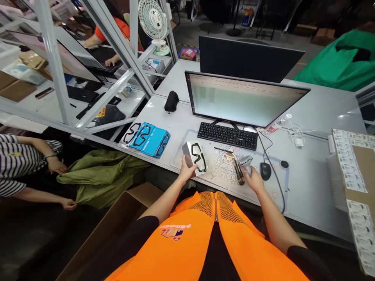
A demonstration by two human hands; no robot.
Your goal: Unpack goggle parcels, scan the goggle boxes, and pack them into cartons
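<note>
My left hand (186, 170) grips a small box (193, 152) by its near end, fingers on one side and thumb on the other. The box has a white face with a black goggle-shaped outline, and it is tilted above the desk mat. My right hand (254, 180) is closed on a grey, shiny object (245, 160) whose kind I cannot make out. Just left of those fingers, a black-and-yellow utility knife (239, 172) lies on the printed desk mat (215, 166).
Blue packaging (150, 140) with goggle outlines lies at the left. A keyboard (227, 135), a monitor (240, 97), a mouse (265, 171) and a black case (171, 101) stand around. A label-covered carton (356, 171) is at right. A striped-sleeved person holds green fabric (108, 175).
</note>
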